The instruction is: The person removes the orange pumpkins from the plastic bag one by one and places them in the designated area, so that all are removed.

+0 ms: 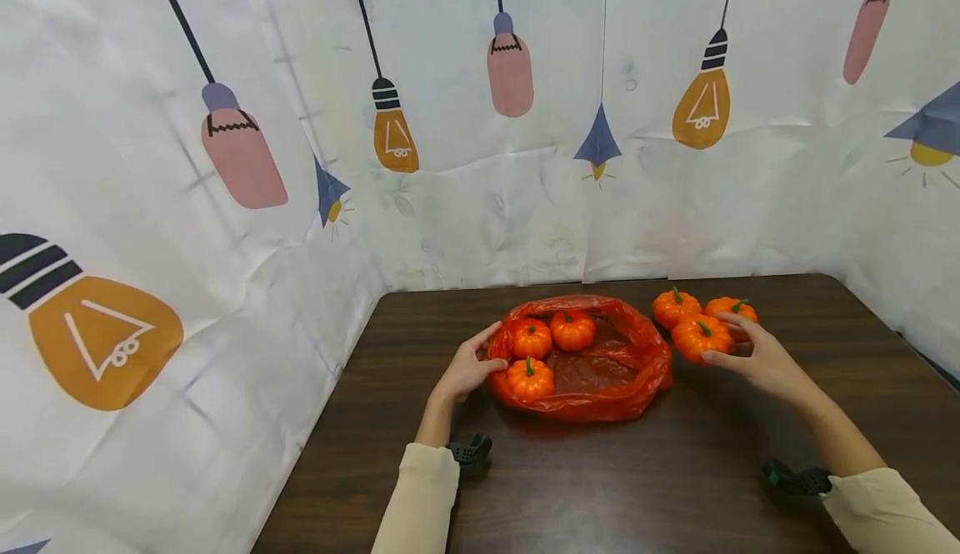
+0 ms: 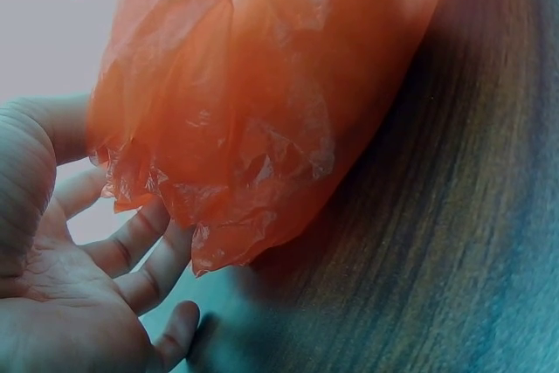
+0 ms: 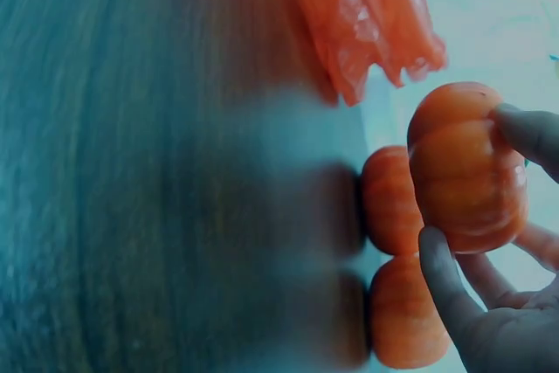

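Note:
A red plastic bag (image 1: 618, 404) lies on the table with its mouth spread wide and its rim rolled. Inside it, towards the left, sit three small orange pumpkins (image 1: 530, 379) with green stems. My left hand (image 1: 467, 368) grips the bag's left rim, and crumpled plastic (image 2: 218, 189) hides part of the thumb and fingertips. To the right of the bag, my right hand (image 1: 757, 358) holds another small pumpkin (image 3: 467, 168) between thumb and fingers, lifted off the table. Just behind it stand two more pumpkins (image 1: 676, 308), side by side.
The dark wooden table (image 1: 600, 487) has rounded far corners. A white curtain (image 1: 465, 221) printed with lamps and bulbs hangs behind it and along its sides. Dark straps (image 1: 471, 450) sit at both wrists, by the cream sleeves.

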### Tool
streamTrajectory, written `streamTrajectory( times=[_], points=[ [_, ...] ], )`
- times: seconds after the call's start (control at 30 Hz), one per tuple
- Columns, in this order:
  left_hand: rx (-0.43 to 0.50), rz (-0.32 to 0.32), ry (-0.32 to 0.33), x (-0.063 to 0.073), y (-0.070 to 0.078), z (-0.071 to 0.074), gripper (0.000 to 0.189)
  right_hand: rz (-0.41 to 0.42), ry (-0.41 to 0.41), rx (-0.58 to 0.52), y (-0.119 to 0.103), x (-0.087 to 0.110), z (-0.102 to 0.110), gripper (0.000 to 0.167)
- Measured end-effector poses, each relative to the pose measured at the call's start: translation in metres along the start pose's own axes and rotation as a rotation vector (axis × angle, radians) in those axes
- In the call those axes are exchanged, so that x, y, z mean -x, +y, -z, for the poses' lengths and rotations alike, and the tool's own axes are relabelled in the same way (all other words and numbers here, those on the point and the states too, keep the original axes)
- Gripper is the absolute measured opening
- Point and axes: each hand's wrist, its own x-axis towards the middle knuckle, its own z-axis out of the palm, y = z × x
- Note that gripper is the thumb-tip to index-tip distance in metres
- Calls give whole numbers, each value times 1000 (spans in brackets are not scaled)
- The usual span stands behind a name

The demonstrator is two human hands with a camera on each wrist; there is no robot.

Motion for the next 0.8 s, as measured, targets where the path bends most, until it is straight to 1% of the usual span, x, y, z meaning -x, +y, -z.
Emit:
streamTrajectory(
  times=[0.2, 0.47, 0.67, 0.8],
  points=[
    [-10, -9, -5, 0, 0, 0, 74, -18, -22, -1, 11, -2, -1, 82],
    [-19, -12, -4, 1, -1, -1, 74, -22, -52, 37, 20, -6, -2, 80],
    [6, -1, 6, 1, 1, -1, 73, -19, -72, 61, 24, -9, -5, 83],
    [11, -8, 8, 0, 1, 1, 73, -16, -81, 59, 24, -12, -7, 85]
  ],
)
